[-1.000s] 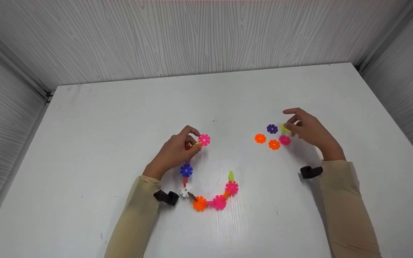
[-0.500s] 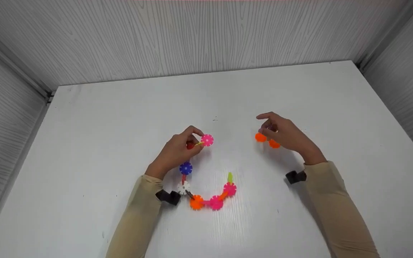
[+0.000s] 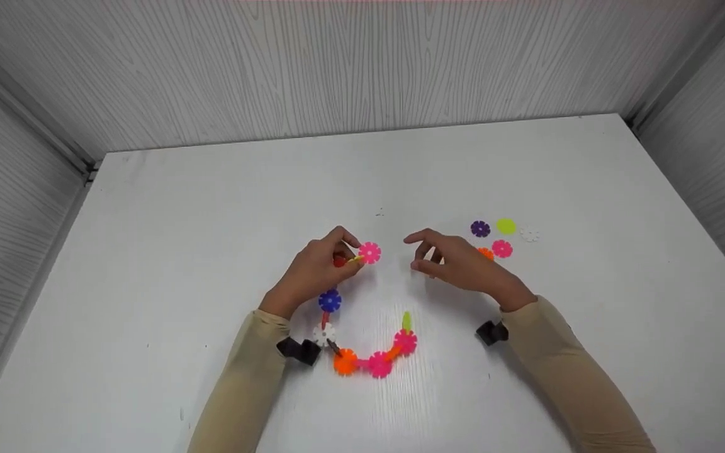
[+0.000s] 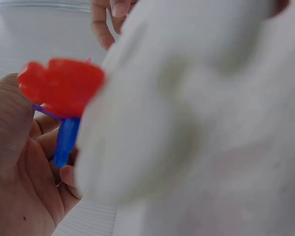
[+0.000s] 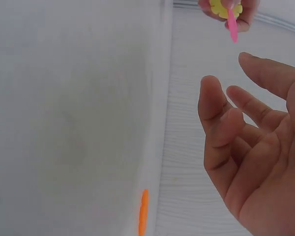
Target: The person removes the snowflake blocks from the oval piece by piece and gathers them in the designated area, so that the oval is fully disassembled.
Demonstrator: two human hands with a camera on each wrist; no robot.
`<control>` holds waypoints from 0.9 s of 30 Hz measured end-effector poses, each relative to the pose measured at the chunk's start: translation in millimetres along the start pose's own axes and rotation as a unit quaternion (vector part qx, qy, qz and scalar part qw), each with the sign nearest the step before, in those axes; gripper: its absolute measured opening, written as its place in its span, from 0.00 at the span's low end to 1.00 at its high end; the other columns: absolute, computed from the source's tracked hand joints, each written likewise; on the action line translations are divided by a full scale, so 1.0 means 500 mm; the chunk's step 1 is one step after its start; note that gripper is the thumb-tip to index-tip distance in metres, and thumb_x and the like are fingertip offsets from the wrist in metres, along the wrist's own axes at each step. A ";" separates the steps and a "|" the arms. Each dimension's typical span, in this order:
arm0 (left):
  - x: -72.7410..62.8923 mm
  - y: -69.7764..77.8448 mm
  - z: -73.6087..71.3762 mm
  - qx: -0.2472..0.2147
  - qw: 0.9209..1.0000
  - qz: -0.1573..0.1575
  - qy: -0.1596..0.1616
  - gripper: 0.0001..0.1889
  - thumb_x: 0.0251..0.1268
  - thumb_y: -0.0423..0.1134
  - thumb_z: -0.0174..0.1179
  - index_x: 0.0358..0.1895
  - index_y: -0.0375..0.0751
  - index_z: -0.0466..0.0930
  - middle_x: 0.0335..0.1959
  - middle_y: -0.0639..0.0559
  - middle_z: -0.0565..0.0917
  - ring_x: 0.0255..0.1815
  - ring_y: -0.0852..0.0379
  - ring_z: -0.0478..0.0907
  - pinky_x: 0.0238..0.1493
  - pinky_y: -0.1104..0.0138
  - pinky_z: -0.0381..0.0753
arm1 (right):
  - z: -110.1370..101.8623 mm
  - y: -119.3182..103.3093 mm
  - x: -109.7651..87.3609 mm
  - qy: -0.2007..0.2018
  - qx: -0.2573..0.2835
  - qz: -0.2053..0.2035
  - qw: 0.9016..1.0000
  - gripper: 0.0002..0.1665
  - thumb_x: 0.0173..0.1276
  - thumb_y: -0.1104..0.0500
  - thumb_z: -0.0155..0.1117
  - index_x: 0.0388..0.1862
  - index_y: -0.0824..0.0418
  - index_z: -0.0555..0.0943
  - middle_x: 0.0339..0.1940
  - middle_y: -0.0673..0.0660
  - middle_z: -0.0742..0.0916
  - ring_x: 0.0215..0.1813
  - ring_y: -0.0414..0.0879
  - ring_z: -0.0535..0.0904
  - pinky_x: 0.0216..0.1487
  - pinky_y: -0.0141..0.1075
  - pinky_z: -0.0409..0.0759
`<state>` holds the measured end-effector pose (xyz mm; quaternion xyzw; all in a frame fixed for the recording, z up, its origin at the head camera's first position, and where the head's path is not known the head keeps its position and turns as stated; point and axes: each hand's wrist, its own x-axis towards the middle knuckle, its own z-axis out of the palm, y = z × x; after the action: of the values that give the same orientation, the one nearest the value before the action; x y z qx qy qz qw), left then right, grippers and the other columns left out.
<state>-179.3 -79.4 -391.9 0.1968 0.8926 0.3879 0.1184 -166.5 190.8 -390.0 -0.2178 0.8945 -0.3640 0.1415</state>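
Observation:
My left hand (image 3: 320,267) pinches a chain of interlocked notched plastic discs near its upper end. A pink disc (image 3: 369,253) stands out past the fingertips, slotted into a yellow disc (image 5: 219,7). Below the hand the chain curves through a blue disc (image 3: 330,301), a white disc (image 3: 323,334) and an orange disc (image 3: 345,362) to pink ones and a yellow-green end disc (image 3: 406,321). A red disc (image 4: 64,86) shows close to the left palm. To the right of the pink disc, my right hand (image 3: 457,261) hovers with fingers loosely bent, nothing visible between them.
Loose discs lie behind the right hand: purple (image 3: 480,229), yellow-green (image 3: 506,226), white (image 3: 530,234), pink (image 3: 502,248) and a partly covered orange one (image 3: 486,253). The white table (image 3: 243,189) meets a panelled wall (image 3: 362,69) at the back.
My right hand has moved left from the loose discs toward the left hand, uncovering several of them. The left hand has shifted slightly right, still holding the chain.

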 end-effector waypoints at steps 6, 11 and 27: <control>0.002 0.001 0.006 0.013 1.000 0.009 -0.001 0.14 0.62 0.45 0.62 0.46 0.44 0.75 0.39 0.48 0.84 0.37 0.54 0.77 0.45 0.61 0.81 | 0.018 -0.021 0.001 -0.009 -0.012 -0.015 1.000 0.28 0.68 0.56 0.64 0.66 0.57 0.70 0.44 0.53 0.85 0.40 0.45 0.81 0.42 0.35 0.80; 0.000 0.007 0.013 0.014 1.000 0.022 -0.004 0.11 0.62 0.45 0.62 0.43 0.45 0.75 0.37 0.49 0.85 0.34 0.55 0.76 0.43 0.63 0.81 | 0.029 -0.032 0.001 -0.019 -0.029 -0.014 0.999 0.30 0.67 0.52 0.65 0.66 0.55 0.70 0.44 0.53 0.85 0.39 0.45 0.81 0.43 0.34 0.80; -0.002 0.014 0.025 0.017 0.995 0.096 0.001 0.08 0.63 0.42 0.63 0.42 0.44 0.80 0.32 0.50 0.83 0.32 0.58 0.74 0.38 0.68 0.78 | 0.043 -0.051 -0.004 0.014 -0.069 -0.046 0.996 0.31 0.66 0.53 0.66 0.66 0.56 0.71 0.42 0.54 0.85 0.35 0.44 0.80 0.37 0.30 0.79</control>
<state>-171.8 -67.3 -395.0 0.2827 0.8764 0.3824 0.0762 -148.6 162.8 -386.7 -0.2632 0.9082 -0.3107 0.0971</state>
